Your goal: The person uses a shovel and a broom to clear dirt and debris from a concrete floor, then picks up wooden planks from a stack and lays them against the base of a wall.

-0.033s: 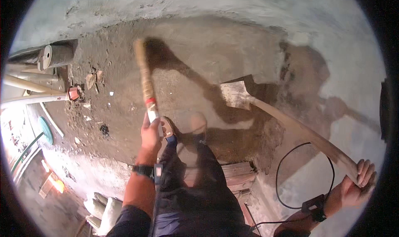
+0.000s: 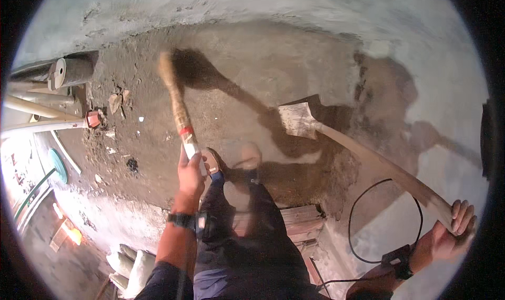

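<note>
My left hand (image 2: 190,175) is closed round the white grip of a grass broom (image 2: 179,106) with a red band. The broom's tan far end is blurred and points away from me, casting a dark shadow on the dirty floor to its right. At the far right, my right hand (image 2: 455,230) grips the end of a long wooden handle. That handle belongs to a shovel (image 2: 299,120), whose flat, square, dirt-marked blade rests on the floor right of the broom. My sandalled feet (image 2: 211,162) stand below, between the two tools.
Dry leaves (image 2: 115,103) and crumbs of debris lie left of the broom. Pipes (image 2: 47,124), a small reddish pot (image 2: 93,119) and a grey roll (image 2: 73,71) are at the far left. White sacks (image 2: 138,272) sit lower left; a black cable (image 2: 351,223) loops by my right wrist.
The broom's far end has swung a little to the left, its shadow shifting with it. My left wrist has turned slightly. The shovel and my right hand stay in place.
</note>
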`<state>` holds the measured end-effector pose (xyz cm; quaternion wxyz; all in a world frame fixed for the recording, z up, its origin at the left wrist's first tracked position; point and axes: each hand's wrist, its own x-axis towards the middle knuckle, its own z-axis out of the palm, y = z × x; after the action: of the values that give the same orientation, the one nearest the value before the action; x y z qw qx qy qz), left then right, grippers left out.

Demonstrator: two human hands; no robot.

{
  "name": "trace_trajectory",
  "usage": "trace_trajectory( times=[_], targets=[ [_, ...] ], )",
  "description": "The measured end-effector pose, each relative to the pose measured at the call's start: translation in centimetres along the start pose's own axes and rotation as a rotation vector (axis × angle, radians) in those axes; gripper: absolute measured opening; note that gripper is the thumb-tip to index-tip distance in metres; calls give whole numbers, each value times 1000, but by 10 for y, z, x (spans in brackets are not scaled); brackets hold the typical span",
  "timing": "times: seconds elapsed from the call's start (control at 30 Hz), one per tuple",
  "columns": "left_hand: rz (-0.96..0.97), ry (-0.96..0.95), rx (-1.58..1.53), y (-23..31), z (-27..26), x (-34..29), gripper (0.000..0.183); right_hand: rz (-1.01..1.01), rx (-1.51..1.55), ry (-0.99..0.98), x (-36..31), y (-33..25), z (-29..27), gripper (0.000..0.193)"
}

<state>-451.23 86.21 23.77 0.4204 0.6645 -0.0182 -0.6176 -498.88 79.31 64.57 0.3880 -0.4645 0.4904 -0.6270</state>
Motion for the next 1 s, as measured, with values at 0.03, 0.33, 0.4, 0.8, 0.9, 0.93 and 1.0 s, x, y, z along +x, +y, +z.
trace_trajectory(
  times=[0.03, 0.33, 0.4, 0.8, 0.9, 0.93, 1.0],
  targets=[
    [-32, -8, 70, 3, -1, -9, 47, -26, -5, -7, 1, 4, 4, 22],
    [-213, -582, 591, -37, -3, 5, 59, -203, -263, 350, 5, 16, 36, 21],
    [-309, -306, 531, -28, -41, -1, 61, -81, -111, 91, 15, 14, 34, 21],
    [-219, 60, 302, 6, -169, -115, 67, 14, -32, -503, 63, 37, 175, 22],
    [-366, -123, 403, -8, -183, -130, 64, 24, -182, -461, 62, 47, 251, 25],
    [-381, -76, 455, -11, -194, -132, 61, -29, -217, -544, 62, 49, 280, 26],
    [-242, 127, 310, -16, -211, -129, 59, -28, -173, -638, 57, 43, 333, 27]
  ],
)
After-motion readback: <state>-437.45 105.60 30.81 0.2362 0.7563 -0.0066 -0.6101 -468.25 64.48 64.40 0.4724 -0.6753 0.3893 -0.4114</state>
